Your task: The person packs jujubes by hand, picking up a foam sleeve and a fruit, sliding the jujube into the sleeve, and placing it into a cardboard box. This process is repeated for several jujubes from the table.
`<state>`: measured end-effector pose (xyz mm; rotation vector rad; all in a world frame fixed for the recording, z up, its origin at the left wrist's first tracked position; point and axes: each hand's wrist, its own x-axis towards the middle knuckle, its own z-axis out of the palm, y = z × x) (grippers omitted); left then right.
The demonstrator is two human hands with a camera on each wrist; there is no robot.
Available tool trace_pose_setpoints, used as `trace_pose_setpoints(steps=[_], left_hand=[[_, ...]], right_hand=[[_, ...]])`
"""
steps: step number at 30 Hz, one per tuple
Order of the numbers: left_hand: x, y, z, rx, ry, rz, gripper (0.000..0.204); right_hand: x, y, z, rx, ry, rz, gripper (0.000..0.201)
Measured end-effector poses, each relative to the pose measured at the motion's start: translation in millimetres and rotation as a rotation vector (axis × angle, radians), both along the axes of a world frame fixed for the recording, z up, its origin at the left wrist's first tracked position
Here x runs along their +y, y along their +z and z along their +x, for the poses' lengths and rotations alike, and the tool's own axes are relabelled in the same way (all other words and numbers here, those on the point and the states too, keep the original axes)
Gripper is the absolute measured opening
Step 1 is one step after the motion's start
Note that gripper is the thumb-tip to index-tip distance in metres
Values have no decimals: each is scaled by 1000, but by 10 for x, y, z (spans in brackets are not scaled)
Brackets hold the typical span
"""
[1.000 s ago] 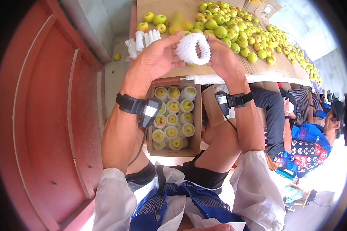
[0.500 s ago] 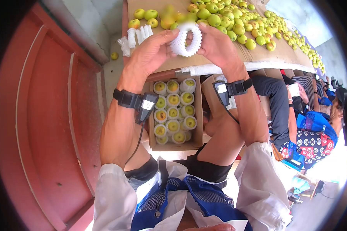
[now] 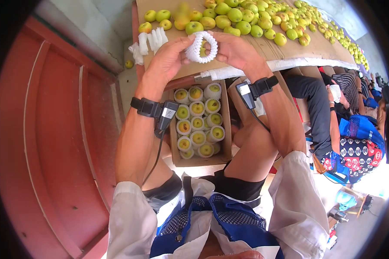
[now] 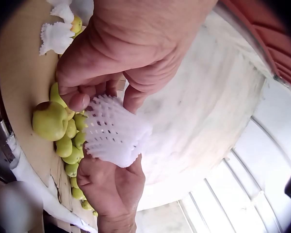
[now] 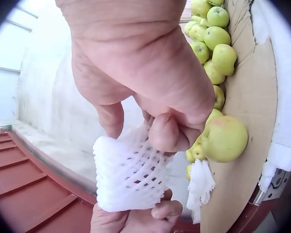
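Net pinched between two hands, above the table's near edge.
Head view: the left hand [image 3: 166,57] and right hand [image 3: 235,51] grasp the net [image 3: 192,52] from either side; a slack pinch could let it slip toward the box [image 3: 227,125] below. The card-covered table [image 3: 289,51] bears loose apples [image 3: 244,27] on its far side, where a knock might set some rolling; a red panel [image 3: 56,129] stands left. Left wrist view: the thumb and fingers press the thin mesh, so a hard pull could tear it; a pale wall [image 4: 199,111] rises beyond. Right wrist view: fingers grip the mesh's rim; whether an apple sits inside is hard to tell.
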<state>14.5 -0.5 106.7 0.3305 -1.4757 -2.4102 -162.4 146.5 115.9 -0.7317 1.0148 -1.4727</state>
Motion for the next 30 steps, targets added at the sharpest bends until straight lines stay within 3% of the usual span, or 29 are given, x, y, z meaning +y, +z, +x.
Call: trace_pose_setpoints(steps=[6, 18, 24, 30], left_hand=[[-26, -69, -81, -39, 37, -1, 25], [-264, -327, -279, -175, 131, -66, 27], [-333, -485, -414, -188, 191, -193, 27], [-330, -541, -501, -277, 260, -265, 29]], right_hand=[[-52, -155, -65, 93, -182, -33, 24], [-213, -210, 17, 614, -496, 241, 29], [-361, -431, -95, 657, -609, 195, 30], [-519, -798, -248, 951, -717, 140, 35]])
